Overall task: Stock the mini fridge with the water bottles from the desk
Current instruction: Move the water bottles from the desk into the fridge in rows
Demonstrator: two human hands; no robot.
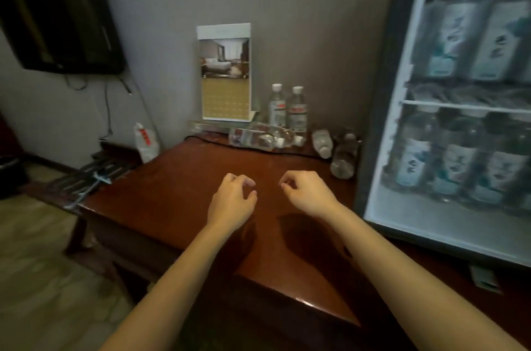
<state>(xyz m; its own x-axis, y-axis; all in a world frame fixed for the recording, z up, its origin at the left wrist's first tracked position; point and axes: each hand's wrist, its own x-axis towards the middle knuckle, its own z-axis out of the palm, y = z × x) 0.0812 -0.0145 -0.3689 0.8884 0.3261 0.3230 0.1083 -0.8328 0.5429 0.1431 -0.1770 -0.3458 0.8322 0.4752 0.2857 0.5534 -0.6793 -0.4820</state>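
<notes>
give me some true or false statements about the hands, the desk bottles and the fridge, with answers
1. The left hand and the right hand hold nothing. True.
2. Every bottle on the desk stands upright. False: two upright bottles stand by the wall, and the lying bottles are on their sides.
3. The fridge is bare inside. False: stocked bottles sit on its shelves.
4. A picture card stands at the back of the desk. True.
</notes>
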